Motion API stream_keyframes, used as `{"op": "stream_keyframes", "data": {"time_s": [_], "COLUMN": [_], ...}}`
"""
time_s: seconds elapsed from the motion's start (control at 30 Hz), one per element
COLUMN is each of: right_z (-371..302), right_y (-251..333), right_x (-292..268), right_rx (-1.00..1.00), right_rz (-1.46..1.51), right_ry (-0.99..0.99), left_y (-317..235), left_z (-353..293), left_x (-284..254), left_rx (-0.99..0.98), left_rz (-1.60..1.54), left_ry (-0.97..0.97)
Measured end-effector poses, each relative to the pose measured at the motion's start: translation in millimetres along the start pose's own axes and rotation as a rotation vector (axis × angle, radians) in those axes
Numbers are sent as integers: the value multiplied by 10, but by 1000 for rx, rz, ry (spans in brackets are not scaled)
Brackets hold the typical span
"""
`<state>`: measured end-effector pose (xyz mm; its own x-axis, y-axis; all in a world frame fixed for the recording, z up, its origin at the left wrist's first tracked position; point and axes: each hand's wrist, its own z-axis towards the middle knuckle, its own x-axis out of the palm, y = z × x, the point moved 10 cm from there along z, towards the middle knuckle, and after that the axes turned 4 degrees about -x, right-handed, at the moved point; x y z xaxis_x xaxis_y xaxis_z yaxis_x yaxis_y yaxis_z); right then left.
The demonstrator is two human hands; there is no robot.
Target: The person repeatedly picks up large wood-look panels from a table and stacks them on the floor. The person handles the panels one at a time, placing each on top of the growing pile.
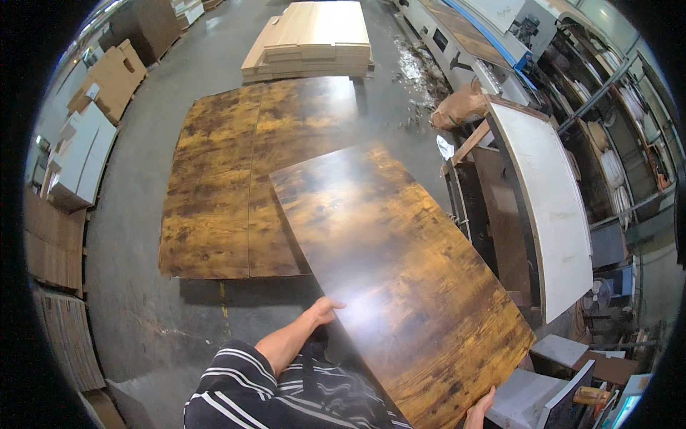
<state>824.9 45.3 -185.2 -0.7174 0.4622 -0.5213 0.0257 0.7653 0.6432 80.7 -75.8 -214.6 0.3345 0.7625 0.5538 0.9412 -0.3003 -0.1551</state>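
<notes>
A large wood-grain board, glossy with dark brown and amber patches, is held slantwise in front of me. My left hand grips its left edge, thumb over the top face and fingers out of sight below. At the near right edge my right hand is closed on the board, only part of it showing. The far left corner of the board overlaps a stack of matching wood-grain boards, laid in two side-by-side columns; whether they touch there I cannot tell.
Pale boards are piled beyond the stack. To the right stand a white-topped table, a brown-wrapped bundle and a long machine. Cardboard stacks and white panels line the left. A small fan is at far right.
</notes>
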Motion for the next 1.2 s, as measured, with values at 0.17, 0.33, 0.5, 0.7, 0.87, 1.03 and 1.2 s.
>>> {"op": "stream_keyframes", "data": {"time_s": [0.17,0.33,0.5,0.7,0.87,1.03,1.2], "right_z": [-1068,-2185,-2732,-3025,-3477,-3683,-2642], "right_y": [266,100,-237,-1293,-2425,-3131,-2157], "right_x": [474,1461,2432,3876,4700,5005,5101], "right_rx": [-198,-180,-155,-102,203,619,256], "right_rz": [-117,144,-61,5,86,-15,136], "right_ry": [-61,241,175,528,721,925,767], "left_y": [-326,-816,-167,109,-18,696,1100], "left_z": [659,962,847,340,-16,-330,217], "left_x": [-624,-1141,-1292,-1760,-2735,-3444,-3330], "left_rx": [36,245,-30,-12,76,152,50], "left_rz": [-43,-12,346,250,601,78,-406], "left_ry": [121,-174,-341,-331,-714,-1142,-756]}}
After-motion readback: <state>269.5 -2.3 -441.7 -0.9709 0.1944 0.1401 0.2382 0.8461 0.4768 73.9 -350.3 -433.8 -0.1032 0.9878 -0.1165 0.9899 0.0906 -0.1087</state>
